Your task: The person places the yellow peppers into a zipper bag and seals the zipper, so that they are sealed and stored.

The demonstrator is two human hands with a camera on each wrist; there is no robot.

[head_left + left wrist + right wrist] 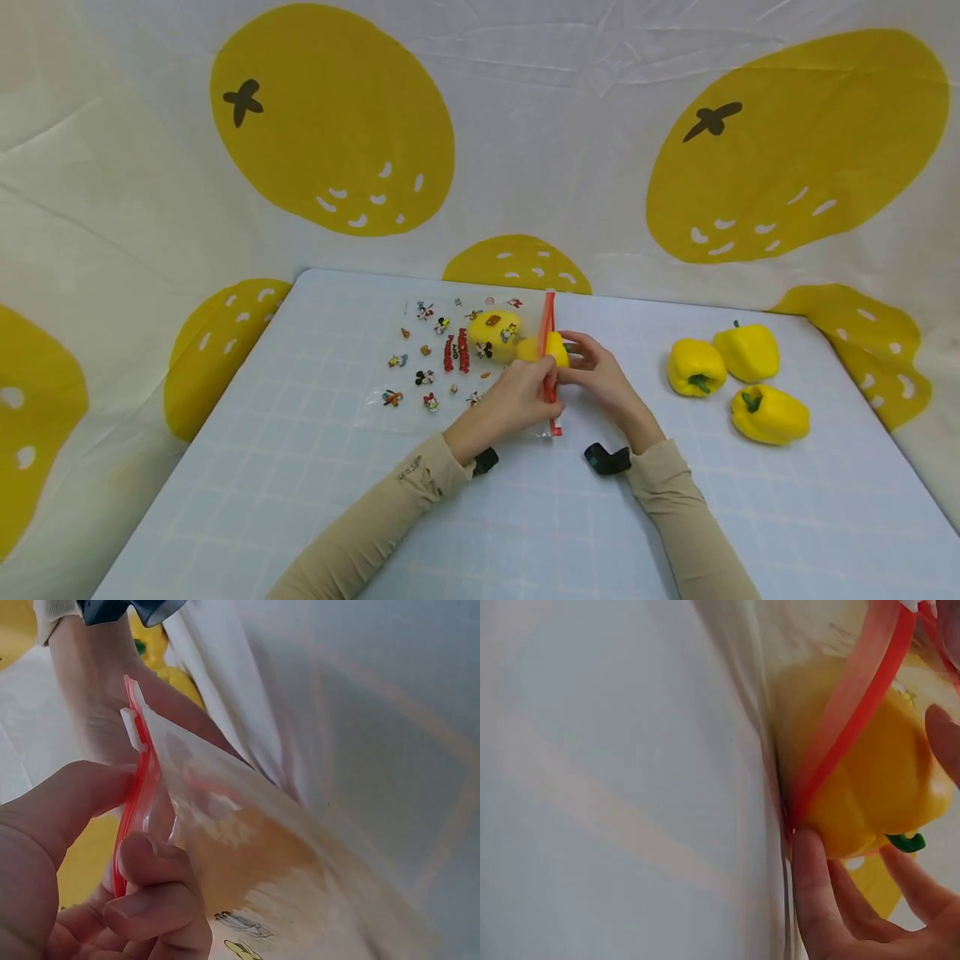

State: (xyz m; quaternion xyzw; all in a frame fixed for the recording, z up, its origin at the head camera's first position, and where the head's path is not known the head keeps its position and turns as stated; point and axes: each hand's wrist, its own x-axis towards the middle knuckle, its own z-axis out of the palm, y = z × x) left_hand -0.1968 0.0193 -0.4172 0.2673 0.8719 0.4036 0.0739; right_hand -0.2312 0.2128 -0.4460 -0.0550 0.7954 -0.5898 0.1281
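The left hand (513,396) pinches the red zip strip (548,312) of a clear printed bag (450,412) lying on the table (247,467). The right hand (603,375) holds the stem end of a yellow bell pepper (557,350) positioned across the bag mouth. A second pepper (498,325) sits inside; three loose peppers (753,354) lie to the right.

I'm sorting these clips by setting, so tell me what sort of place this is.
Probably a makeshift filming corner: a fruit-patterned cloth hangs behind a pale, gridded tabletop, with yellow peppers and a printed zip bag on it.
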